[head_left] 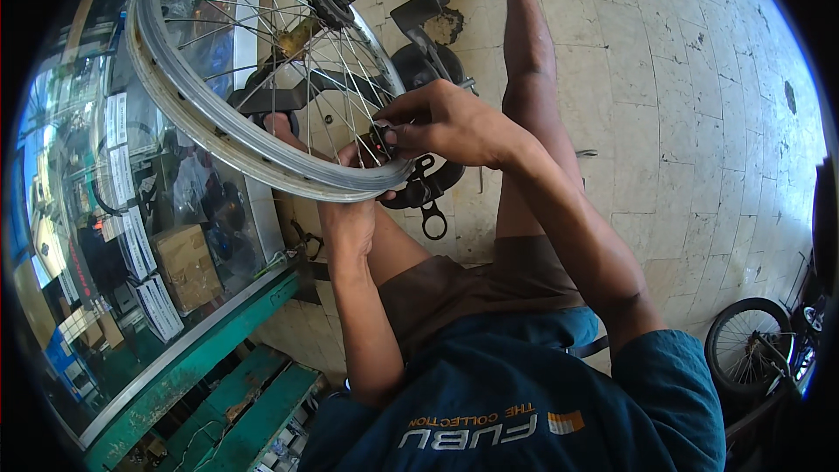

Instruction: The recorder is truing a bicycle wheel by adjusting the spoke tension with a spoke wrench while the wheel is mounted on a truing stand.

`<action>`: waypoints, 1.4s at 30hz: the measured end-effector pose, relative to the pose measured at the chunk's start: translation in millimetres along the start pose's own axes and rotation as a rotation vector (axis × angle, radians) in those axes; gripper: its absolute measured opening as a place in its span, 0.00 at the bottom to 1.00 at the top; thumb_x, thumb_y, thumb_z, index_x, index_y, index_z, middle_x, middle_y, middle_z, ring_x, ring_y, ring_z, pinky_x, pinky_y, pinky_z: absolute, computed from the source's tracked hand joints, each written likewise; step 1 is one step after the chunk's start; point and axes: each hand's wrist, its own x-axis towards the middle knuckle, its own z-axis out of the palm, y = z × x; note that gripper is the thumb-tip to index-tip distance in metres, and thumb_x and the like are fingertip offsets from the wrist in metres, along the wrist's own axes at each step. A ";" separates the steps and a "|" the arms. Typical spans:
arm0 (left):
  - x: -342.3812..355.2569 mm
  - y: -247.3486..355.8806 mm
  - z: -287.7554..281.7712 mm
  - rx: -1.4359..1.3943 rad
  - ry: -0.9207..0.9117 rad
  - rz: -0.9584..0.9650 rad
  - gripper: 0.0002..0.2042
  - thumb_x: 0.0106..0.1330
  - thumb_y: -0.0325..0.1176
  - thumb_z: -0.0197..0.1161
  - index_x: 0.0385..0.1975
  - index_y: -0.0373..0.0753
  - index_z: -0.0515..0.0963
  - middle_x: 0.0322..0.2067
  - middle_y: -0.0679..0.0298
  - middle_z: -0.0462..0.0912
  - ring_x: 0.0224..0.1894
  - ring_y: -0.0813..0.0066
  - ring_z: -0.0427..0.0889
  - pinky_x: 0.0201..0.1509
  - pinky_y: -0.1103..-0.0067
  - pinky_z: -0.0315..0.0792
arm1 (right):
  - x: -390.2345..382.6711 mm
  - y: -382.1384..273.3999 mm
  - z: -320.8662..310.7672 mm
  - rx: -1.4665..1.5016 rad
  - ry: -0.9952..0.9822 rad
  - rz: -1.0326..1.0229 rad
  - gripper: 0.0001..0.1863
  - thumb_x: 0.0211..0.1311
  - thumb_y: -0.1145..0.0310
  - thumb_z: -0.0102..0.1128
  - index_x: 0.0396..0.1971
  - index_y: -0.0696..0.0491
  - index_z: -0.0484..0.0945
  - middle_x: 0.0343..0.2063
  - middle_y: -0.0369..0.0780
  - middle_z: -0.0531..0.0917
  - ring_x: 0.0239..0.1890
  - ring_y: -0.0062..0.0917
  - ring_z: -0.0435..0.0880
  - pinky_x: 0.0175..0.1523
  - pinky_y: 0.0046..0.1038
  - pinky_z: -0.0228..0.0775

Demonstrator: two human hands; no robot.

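Note:
A bare bicycle wheel (262, 150) with a silver rim and thin spokes sits tilted in a black wheel stand (424, 9) in front of me. Its hub (299, 38) looks brass-coloured and worn. My left hand (351, 177) wraps around the near part of the rim from below, fingers inside among the spokes and partly hidden by the rim. At the right side of the same stretch, my right hand (450, 127) is closed, thumb and fingers pinching a small dark tool (382, 136) against the spokes. Its exact kind is hard to make out.
A glass display case (131, 201) with boxes and packaged parts stands along the left, on a green frame (188, 358). Below the rim hangs a black ring-ended bracket (433, 220). Another bicycle wheel (749, 345) is at the lower right. Pale tiles (647, 149) cover the floor.

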 end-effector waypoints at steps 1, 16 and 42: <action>-0.4 -0.8 -0.6 0.001 0.002 -0.005 0.21 0.67 0.26 0.63 0.60 0.31 0.73 0.41 0.57 0.83 0.33 0.74 0.83 0.31 0.86 0.75 | 0.1 -2.3 -1.2 0.003 -0.002 0.004 0.16 0.61 0.76 0.62 0.47 0.66 0.83 0.31 0.44 0.87 0.29 0.23 0.84 0.37 0.21 0.77; 1.1 1.3 -0.4 -0.001 -0.010 0.074 0.21 0.68 0.24 0.63 0.61 0.30 0.74 0.50 0.56 0.82 0.50 0.72 0.80 0.61 0.78 0.72 | -11.5 -6.7 8.8 0.145 0.082 0.061 0.10 0.59 0.80 0.66 0.41 0.65 0.84 0.29 0.41 0.88 0.28 0.19 0.84 0.35 0.19 0.76; -2.5 -8.6 -5.6 -0.140 -0.082 0.057 0.20 0.72 0.29 0.61 0.62 0.34 0.71 0.56 0.57 0.78 0.57 0.70 0.77 0.66 0.75 0.69 | -0.3 -3.5 11.1 0.097 0.124 0.010 0.13 0.58 0.75 0.68 0.43 0.62 0.85 0.29 0.41 0.88 0.27 0.25 0.83 0.35 0.25 0.74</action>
